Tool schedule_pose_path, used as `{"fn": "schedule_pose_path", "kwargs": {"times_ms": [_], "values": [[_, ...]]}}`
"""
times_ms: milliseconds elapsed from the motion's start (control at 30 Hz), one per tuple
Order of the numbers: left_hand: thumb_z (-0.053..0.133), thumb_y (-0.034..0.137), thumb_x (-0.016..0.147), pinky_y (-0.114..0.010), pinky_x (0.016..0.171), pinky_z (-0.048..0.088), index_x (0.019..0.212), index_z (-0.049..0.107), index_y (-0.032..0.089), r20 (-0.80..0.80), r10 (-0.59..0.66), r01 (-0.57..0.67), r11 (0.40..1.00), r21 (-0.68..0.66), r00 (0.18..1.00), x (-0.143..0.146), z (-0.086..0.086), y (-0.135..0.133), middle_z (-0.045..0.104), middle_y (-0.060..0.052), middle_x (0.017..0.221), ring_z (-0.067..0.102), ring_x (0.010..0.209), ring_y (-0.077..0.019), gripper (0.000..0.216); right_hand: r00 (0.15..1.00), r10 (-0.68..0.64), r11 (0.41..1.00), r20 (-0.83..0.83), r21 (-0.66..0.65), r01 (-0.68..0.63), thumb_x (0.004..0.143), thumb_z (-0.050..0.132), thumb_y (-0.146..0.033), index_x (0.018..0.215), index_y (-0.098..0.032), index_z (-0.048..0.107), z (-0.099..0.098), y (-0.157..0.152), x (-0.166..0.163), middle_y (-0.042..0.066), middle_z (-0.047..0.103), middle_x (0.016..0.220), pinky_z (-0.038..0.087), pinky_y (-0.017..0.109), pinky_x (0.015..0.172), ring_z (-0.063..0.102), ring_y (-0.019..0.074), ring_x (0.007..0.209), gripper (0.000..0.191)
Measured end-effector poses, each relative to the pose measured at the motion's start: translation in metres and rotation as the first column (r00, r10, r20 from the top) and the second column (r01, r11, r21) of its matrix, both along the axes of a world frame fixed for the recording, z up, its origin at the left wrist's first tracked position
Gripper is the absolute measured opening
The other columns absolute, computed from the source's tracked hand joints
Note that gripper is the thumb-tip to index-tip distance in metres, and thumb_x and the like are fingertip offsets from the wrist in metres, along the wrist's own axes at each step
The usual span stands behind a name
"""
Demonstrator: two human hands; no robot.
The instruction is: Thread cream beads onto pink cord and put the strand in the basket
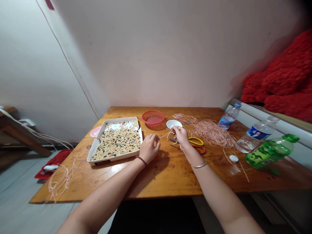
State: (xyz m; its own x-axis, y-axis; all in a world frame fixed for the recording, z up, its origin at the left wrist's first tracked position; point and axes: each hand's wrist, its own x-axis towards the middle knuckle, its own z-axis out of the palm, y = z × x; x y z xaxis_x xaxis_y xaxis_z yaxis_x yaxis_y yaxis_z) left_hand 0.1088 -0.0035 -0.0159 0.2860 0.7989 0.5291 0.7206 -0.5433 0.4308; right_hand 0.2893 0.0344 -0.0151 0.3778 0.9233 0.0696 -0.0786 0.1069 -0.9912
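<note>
Between my hands runs a thin pink cord (164, 136). My left hand (149, 148) pinches its left end, close to the right edge of a white tray (114, 159) full of small cream, black and coloured beads (117, 139). My right hand (181, 136) is closed on the cord's other part, where a short row of cream beads hangs below the fingers. Scissors (196, 141) with one yellow and one red handle lie beside and partly behind my right hand. A small white bowl (174, 123) stands just beyond it.
A red plastic basket (153, 119) stands at the back. Piles of pink cord (212, 131) lie to the right, with more loops (59, 182) at the left edge. Clear bottles (254, 136), a green bottle (270, 152) and a white cap (234, 158) are at the right.
</note>
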Motion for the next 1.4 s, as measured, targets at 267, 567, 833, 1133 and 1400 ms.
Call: {"fn": "schedule_pose_path", "kwargs": {"times_ms": [267, 567, 833, 1133, 1400], "values": [[0.053, 0.016, 0.080, -0.029, 0.073, 0.043, 0.085, 0.054, 0.021, -0.002, 0.004, -0.004, 1.000, -0.008, 1.000, -0.0003, 0.0010, 0.0001, 0.059, -0.002, 0.083, 0.056, 0.084, -0.0187, 0.007, 1.000, 0.002, 1.000, -0.007, 0.006, -0.002, 0.065, 0.063, -0.054, 0.074, -0.014, 0.065, 0.0004, 0.0003, 0.0021, 0.008, 0.067, 0.083, 0.033, 0.018, 0.040, 0.063, 0.0178, 0.071, 0.042], [0.052, 0.016, 0.080, -0.029, 0.074, 0.043, 0.085, 0.054, 0.021, 0.000, 0.008, -0.008, 1.000, -0.012, 1.000, 0.0001, 0.0008, -0.0005, 0.059, -0.002, 0.084, 0.057, 0.084, -0.0188, 0.007, 1.000, -0.020, 1.000, -0.005, 0.004, 0.020, 0.064, 0.063, -0.052, 0.073, -0.014, 0.065, 0.0029, -0.0004, 0.0022, 0.009, 0.068, 0.081, 0.034, 0.018, 0.040, 0.064, 0.0182, 0.070, 0.040], [0.052, 0.016, 0.080, -0.029, 0.072, 0.043, 0.086, 0.054, 0.022, 0.002, 0.015, -0.015, 1.000, -0.014, 1.000, -0.0003, 0.0019, -0.0006, 0.059, -0.002, 0.084, 0.057, 0.085, -0.0189, 0.009, 1.000, -0.022, 1.000, 0.009, 0.011, 0.022, 0.066, 0.062, -0.052, 0.076, -0.014, 0.066, -0.0015, 0.0024, 0.0044, 0.009, 0.069, 0.082, 0.035, 0.018, 0.041, 0.064, 0.0179, 0.071, 0.040], [0.052, 0.015, 0.079, -0.029, 0.072, 0.043, 0.087, 0.054, 0.022, 0.007, 0.015, -0.014, 1.000, -0.015, 1.000, -0.0002, 0.0022, -0.0009, 0.059, -0.001, 0.083, 0.057, 0.084, -0.0185, 0.010, 0.999, -0.035, 0.999, 0.026, 0.024, 0.035, 0.067, 0.061, -0.052, 0.076, -0.014, 0.067, -0.0003, 0.0011, 0.0039, 0.008, 0.068, 0.081, 0.036, 0.018, 0.042, 0.063, 0.0174, 0.070, 0.040], [0.052, 0.015, 0.079, -0.030, 0.072, 0.043, 0.089, 0.054, 0.022, 0.013, 0.011, -0.011, 1.000, -0.023, 1.000, -0.0003, 0.0016, -0.0007, 0.059, -0.001, 0.082, 0.057, 0.084, -0.0189, 0.012, 1.000, -0.022, 1.000, 0.017, 0.020, 0.022, 0.067, 0.060, -0.051, 0.075, -0.015, 0.066, 0.0001, 0.0008, 0.0032, 0.008, 0.069, 0.081, 0.036, 0.018, 0.042, 0.065, 0.0186, 0.073, 0.037]]}}
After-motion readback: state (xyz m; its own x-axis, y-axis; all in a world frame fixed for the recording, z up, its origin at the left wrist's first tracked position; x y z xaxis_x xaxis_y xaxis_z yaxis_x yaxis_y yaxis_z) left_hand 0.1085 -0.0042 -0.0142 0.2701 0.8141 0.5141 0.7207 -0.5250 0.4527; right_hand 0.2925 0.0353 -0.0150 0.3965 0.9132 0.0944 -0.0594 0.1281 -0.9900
